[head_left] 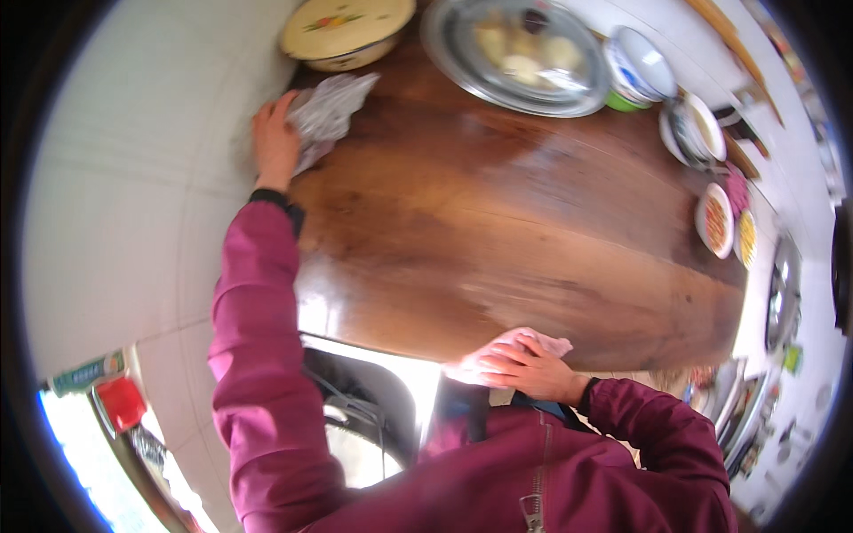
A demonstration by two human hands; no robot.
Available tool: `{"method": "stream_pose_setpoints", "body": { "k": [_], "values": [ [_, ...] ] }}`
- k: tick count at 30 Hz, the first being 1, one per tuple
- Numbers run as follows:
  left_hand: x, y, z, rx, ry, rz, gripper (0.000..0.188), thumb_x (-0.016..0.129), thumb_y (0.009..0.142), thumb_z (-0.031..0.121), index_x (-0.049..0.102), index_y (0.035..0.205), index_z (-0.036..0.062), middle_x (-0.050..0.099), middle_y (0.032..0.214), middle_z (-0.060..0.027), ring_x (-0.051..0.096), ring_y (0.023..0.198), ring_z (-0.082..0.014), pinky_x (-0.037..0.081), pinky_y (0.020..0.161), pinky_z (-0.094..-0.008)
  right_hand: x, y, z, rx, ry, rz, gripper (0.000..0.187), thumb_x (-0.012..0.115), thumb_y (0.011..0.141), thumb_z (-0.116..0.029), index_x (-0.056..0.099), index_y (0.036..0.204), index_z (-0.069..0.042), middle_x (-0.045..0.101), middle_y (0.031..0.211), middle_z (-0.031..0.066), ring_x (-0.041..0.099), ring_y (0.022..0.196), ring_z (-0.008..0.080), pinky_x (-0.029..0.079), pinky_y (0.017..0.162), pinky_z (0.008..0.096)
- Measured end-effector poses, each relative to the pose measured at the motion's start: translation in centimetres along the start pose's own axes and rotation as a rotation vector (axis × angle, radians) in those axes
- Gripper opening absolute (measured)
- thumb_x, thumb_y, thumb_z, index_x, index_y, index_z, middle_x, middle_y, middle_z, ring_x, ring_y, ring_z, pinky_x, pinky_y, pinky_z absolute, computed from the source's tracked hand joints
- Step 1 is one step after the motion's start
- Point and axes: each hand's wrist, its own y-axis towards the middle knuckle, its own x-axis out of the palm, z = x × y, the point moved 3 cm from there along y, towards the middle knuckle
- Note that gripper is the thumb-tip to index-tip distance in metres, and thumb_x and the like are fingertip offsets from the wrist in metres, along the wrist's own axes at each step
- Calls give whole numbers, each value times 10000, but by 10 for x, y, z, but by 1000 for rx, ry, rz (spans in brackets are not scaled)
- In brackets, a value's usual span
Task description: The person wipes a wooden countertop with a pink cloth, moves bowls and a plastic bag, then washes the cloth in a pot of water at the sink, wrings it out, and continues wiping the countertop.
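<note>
Cloth [556, 346], pink and bunched, is at the near edge of the table [498, 222], right of the middle of that edge, under the right hand [531, 368]. That hand lies over it from above with its fingers close together and bent around the folds, gripping it; the thumb cannot be made out clearly. The left hand [277, 147] is far forward at the table's left edge, the arm stretched out, its fingers curled on a clear, crumpled bag [336, 108] and holding it by its left side; blur hides how firmly. The bag is just below a yellow lidded pot [346, 62] with a painted pattern. To the right of the pot, at the far side of the table, sits a large oval dish [533, 108] with a shiny rim and pale, rounded pieces showing within it. Beside the dish are a blue-and-white bowl [626, 75] and a dark-patterned one. Farther along the right edge, a bowl of red bits [701, 222] stands next to a bowl of yellow bits [738, 249]. A black chair [360, 382] is below the near edge, between the two arms.
</note>
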Motion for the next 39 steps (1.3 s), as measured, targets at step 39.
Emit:
{"method": "stream_pose_setpoints", "body": {
  "k": [39],
  "values": [
    [-24,-85,487,256,30,-516,207,623,822,177,645,1003,79,537,1253,-149,468,1182,-312,357,1008,-391,-5,-736,135,1562,-197,475,532,556,784,-71,445,1304,-95,485,1227,98,438,1104,306,386,925,419]
  ]
}}
